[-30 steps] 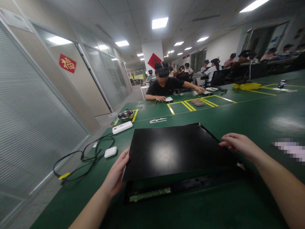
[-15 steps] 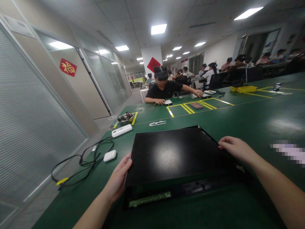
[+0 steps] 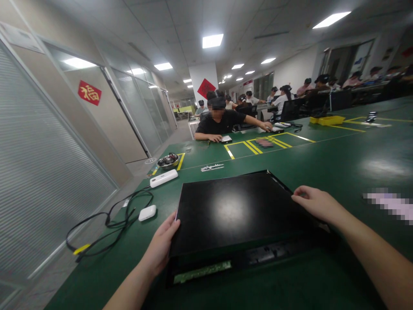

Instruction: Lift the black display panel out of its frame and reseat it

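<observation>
A flat black screen panel (image 3: 229, 215) is in front of me, over the green table, with a ceiling light mirrored in its middle. My left hand (image 3: 163, 239) grips its left edge, thumb on top and fingers beneath. At the right edge, my right hand (image 3: 311, 202) has thumb and finger pinched together on the panel's side; the other fingers are curled. Below the near edge shows a dark frame (image 3: 254, 255) with a green circuit board strip (image 3: 202, 272) along it. A dark rim also shows behind the panel's far right corner.
To the left lie a white earphone case (image 3: 147, 213), a white power bank (image 3: 164, 178) and black cables (image 3: 111, 221). A metal bowl (image 3: 168, 161) of small dark parts stands farther back. Across the green table (image 3: 322, 163), a co-worker (image 3: 222, 120) handles small devices near a yellow tray (image 3: 327, 120).
The panel's near edge sits slightly lower, closer to the circuit board strip. Both hands keep their places at its edges, and the whole view has shifted slightly.
</observation>
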Demonstrator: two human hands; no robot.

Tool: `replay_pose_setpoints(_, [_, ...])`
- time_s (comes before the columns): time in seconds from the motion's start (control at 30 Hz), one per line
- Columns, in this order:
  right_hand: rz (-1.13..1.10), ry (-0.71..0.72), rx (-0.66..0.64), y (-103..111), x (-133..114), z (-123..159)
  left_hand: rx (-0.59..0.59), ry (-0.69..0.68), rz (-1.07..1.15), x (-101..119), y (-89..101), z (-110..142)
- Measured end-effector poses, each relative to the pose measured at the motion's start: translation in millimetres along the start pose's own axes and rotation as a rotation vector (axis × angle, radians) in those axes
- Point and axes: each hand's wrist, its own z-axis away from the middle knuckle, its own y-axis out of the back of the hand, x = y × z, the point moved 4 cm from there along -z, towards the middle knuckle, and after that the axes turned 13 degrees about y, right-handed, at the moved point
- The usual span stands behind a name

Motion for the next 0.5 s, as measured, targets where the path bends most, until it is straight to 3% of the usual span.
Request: replay_pose_setpoints(0.5, [-0.01,0.049,-0.012,-1.7,12.6,-3.9,0.027,-0.01,0.02,-0.3,-1.9,-1.1])
